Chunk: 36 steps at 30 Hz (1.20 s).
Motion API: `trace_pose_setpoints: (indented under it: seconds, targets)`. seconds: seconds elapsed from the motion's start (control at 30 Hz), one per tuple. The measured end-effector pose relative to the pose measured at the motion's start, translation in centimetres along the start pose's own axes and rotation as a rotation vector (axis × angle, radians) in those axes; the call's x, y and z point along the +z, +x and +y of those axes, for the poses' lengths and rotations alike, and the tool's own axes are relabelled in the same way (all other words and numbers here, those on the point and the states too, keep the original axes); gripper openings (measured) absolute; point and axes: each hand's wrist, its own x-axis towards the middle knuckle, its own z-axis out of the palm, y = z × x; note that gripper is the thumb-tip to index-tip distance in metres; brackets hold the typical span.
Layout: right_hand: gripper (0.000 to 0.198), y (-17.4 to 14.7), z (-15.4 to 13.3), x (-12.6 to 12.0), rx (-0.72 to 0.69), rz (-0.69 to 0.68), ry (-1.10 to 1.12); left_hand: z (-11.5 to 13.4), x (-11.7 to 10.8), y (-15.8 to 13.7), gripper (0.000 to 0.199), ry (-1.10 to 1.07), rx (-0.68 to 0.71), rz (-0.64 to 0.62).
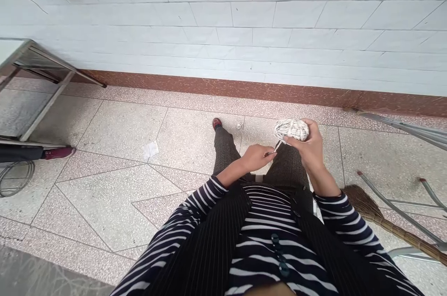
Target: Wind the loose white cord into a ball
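A bundle of whitish cord (291, 129), wound into an oblong skein, is gripped by my right hand (311, 147) from its right side. The fingers wrap behind it and the thumb presses on the front. Just left of and below the bundle, my left hand (258, 157) is closed in a pinch. Between its fingertips runs a short length of the cord (278, 145) that leads up to the bundle. Something thin and dark shows at the left fingertips, too small to name. Both hands are above my lap.
A broom (375, 214) and metal-legged furniture (391, 200) lie to the right. At left stands a metal-framed table (52, 100), with another person's shoe (59, 153) beneath. White paper (151, 150) and loose cord scraps (244, 128) are on the floor. A tiled wall (223, 16) rises ahead.
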Motion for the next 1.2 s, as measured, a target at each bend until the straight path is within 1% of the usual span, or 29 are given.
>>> trace_pose_setpoints:
  seconds: [0.03,0.1,0.17,0.23,0.3,0.37,0.47,0.53,0.63,0.7,0.73,0.8,0.93,1.0,1.03,1.13,1.2]
  targets:
    - [0.064,0.2,0.5,0.0,0.009,0.006,-0.008,-0.2,0.2,-0.1,0.036,-0.045,-0.019,0.001]
    - [0.064,0.2,0.8,0.0,0.021,0.023,0.06,-1.2,0.5,0.0,0.035,-0.243,-0.052,-0.025]
    - [0.065,0.0,0.2,-0.1,0.055,0.012,0.193,-2.5,0.6,0.3,0.034,-0.487,-0.087,-0.067]
    - [0.066,-0.5,-1.2,-0.1,0.103,-0.022,0.3,-3.9,0.7,0.6,0.031,-0.613,-0.14,-0.072]
    - [0.067,-1.0,-2.6,-0.2,0.143,-0.049,0.358,-5.1,0.8,0.9,0.027,-0.612,-0.204,-0.039]
    - [0.068,-1.4,-3.6,-0.4,0.144,-0.053,0.377,-6.0,0.9,1.0,0.025,-0.577,-0.245,0.006]
    - [0.069,-1.3,-3.6,-0.8,0.094,-0.033,0.364,-6.5,1.1,0.6,0.026,-0.526,-0.226,0.039]
    - [0.069,-0.7,-2.8,-1.0,0.046,0.006,0.339,-6.3,1.3,0.1,0.029,-0.464,-0.173,0.007]
    - [0.071,0.4,-1.6,-1.3,-0.016,0.105,0.262,-5.9,1.7,-0.5,0.033,-0.402,-0.104,-0.086]
    - [0.072,0.8,-1.4,-1.3,-0.023,0.141,0.23,-5.8,1.8,-0.6,0.034,-0.405,-0.086,-0.122]
    - [0.072,0.8,-1.5,-1.3,-0.015,0.135,0.234,-5.8,1.8,-0.6,0.034,-0.402,-0.087,-0.119]
    - [0.069,0.4,-2.1,-1.3,0.014,0.084,0.273,-6.1,1.7,-0.4,0.033,-0.356,-0.102,-0.067]
    - [0.066,-1.0,-3.6,-1.1,0.098,-0.03,0.356,-7.0,1.4,0.9,0.034,-0.19,-0.141,0.051]
    - [0.065,-1.5,-3.9,-1.0,0.137,-0.067,0.355,-6.8,1.4,1.7,0.032,-0.193,-0.144,0.083]
    - [0.065,-1.8,-3.8,-0.9,0.153,-0.086,0.347,-6.5,1.5,2.0,0.033,-0.221,-0.133,0.099]
    - [0.064,-2.3,-3.2,-0.6,0.188,-0.161,0.314,-4.6,1.7,2.8,0.05,-0.315,-0.036,0.157]
    - [0.063,-2.6,-2.6,-0.4,0.211,-0.226,0.292,-2.8,1.7,3.1,0.05,-0.344,0.03,0.203]
